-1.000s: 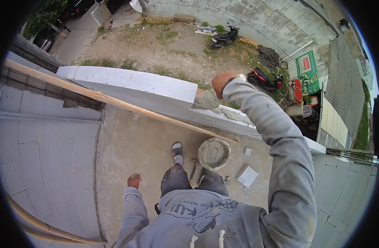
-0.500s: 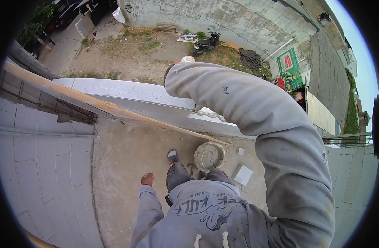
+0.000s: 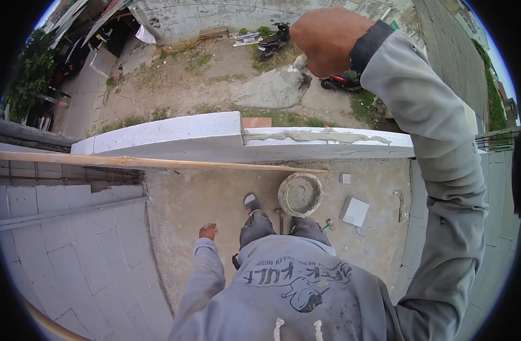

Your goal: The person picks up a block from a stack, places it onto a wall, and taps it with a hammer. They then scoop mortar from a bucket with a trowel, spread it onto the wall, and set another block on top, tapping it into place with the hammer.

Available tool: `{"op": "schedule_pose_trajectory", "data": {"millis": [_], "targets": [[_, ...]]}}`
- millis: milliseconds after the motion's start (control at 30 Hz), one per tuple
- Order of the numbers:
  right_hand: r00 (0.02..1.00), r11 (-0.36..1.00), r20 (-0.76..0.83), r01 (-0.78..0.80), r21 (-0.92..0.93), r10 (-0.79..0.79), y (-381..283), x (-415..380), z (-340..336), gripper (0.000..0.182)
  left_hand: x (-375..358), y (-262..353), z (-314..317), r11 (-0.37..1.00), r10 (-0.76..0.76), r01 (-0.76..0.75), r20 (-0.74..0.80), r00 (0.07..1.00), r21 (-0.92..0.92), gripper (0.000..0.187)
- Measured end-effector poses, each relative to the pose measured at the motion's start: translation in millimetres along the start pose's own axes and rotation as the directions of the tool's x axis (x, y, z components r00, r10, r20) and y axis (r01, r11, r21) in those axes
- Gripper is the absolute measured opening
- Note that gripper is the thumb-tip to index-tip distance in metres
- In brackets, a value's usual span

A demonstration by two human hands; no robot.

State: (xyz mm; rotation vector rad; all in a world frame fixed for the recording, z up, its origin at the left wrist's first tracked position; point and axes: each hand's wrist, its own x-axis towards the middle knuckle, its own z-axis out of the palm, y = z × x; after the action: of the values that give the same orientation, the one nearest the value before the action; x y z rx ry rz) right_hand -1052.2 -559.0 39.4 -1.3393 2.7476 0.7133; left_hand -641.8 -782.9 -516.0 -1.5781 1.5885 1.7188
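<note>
My right hand is raised high at the upper right, its fingers closed round what looks like the handle of a trowel. The grey, mortar-coated trowel blade points left, beyond and above the low block wall. Wet grey mortar lies along the lower, right-hand stretch of that wall's top. A taller white block section stands to its left. Low at my left side hangs my left hand, fingers loosely apart and nothing visible in them. By my feet sits a round tub with mortar inside.
A long wooden pole slants across in front of the wall. Right of the tub are a white block, a small block piece and a hammer. Beyond the wall, motorbikes stand in a dirt yard. Block walls rise at both sides.
My right arm has swung right and up, bringing the hand and trowel into sight. The lower wall stretch with mortar is now uncovered. My view has turned; my left hand still hangs low.
</note>
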Motion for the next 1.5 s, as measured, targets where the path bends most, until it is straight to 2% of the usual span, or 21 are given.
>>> {"op": "schedule_pose_trajectory", "data": {"millis": [133,167,200,233,333,467,600,667,733,800,867,933,1000,1067,1133,1200,1233,1300,1333,1367,1500], "targets": [[0.989,0.905,0.142,-0.088,0.416,0.031,40,-114,87,0.02,-4,21,19,0.992,0.122,-0.124,0.033,0.992,0.039,0.042],[0.997,0.847,0.047,-0.073,0.526,0.057,38,-148,128,0.023,-7,25,25,0.991,0.123,-0.124,0.018,0.992,0.053,0.042],[0.964,0.795,0.264,-0.177,0.58,0.022,34,-172,160,0.027,-16,34,31,0.981,0.172,-0.175,0.037,0.984,0.081,0.041],[0.945,0.756,0.327,-0.229,0.614,0.02,24,-200,207,0.03,-27,39,37,0.968,0.22,-0.225,0.057,0.974,0.108,0.04],[0.734,0.7,0.679,-0.503,0.508,0.035,-35,-249,341,0.03,-57,39,61,0.95,0.277,-0.283,0.059,0.959,0.13,0.039],[0.567,0.562,0.823,-0.694,0.45,0.041,-136,-255,493,0.028,-87,6,90,0.895,0.209,-0.241,0.125,0.97,0.376,0.04],[0.575,0.318,0.8,-0.801,0.507,0.171,-219,-247,560,0.028,-122,1,126,0.731,0.176,-0.306,0.266,0.948,0.61,0.041],[0.654,0.207,0.632,-0.745,0.635,0.415,-223,-256,537,0.027,-154,25,148,0.669,0.172,-0.356,0.33,0.928,0.653,0.042],[0.671,0.078,0.591,-0.688,0.721,0.448,-223,-271,526,0.027,-150,44,160,0.569,0.148,-0.448,0.449,0.881,0.69,0.043],[0.658,-0.095,0.717,-0.718,0.69,0.231,-203,-309,502,0.03,-108,44,157,0.693,0.157,-0.479,0.535,0.83,0.539,0.042],[0.532,-0.25,0.788,-0.754,0.608,0.31,-202,-370,476,0.032,-65,59,166,0.645,0.021,-0.448,0.571,0.821,0.619,0.038],[0.306,-0.344,0.841,-0.809,0.477,0.446,-228,-440,459,0.031,-17,83,190,0.687,-0.243,-0.302,0.601,0.762,0.661,0.024],[-0.035,-0.565,0.846,-0.759,0.324,0.533,-275,-523,415,0.031,-27,98,235,0.462,-0.311,-0.29,0.459,0.832,0.838,0.023],[-0.41,-0.774,0.707,-0.552,0.311,0.576,-350,-591,372,0.03,-15,99,291,0.32,-0.367,-0.361,0.466,0.805,0.876,0.02],[-0.723,-0.881,0.509,-0.425,0.207,0.467,-426,-652,301,0.026,-22,91,357,0.269,-0.402,-0.458,0.531,0.745,0.847,0.021],[-0.914,-0.954,0.294,-0.227,0.198,0.279,-487,-689,204,0.022,-35,83,435,0.319,-0.517,-0.562,0.637,0.571,0.763,0.024],[-0.979,-0.968,0.127,-0.126,0.219,0.156,-520,-700,167,0.023,-41,79,479,0.399,-0.684,-0.555,0.64,0.35,0.73,0.026],[-0.988,-0.964,-0.142,0.028,0.263,-0.068,-581,-708,99,0.024,-96,65,553,0.469,-0.878,-0.406,0.463,-0.12,0.784,0.031],[-0.951,-0.956,-0.252,0.106,0.275,-0.178,-612,-711,74,0.023,-152,43,564,0.481,-0.712,-0.62,0.689,0.137,0.62,0.035],[-0.889,-0.908,-0.343,0.161,0.387,-0.304,-651,-718,58,0.023,-220,17,553,0.393,-0.406,-0.807,0.871,0.277,0.44,0.04],[-0.612,-0.869,-0.647,0.148,0.472,-0.455,-749,-726,-11,0.023,-371,-66,527,0.408,-0.507,-0.856,0.858,0.078,0.319,0.052]]}}
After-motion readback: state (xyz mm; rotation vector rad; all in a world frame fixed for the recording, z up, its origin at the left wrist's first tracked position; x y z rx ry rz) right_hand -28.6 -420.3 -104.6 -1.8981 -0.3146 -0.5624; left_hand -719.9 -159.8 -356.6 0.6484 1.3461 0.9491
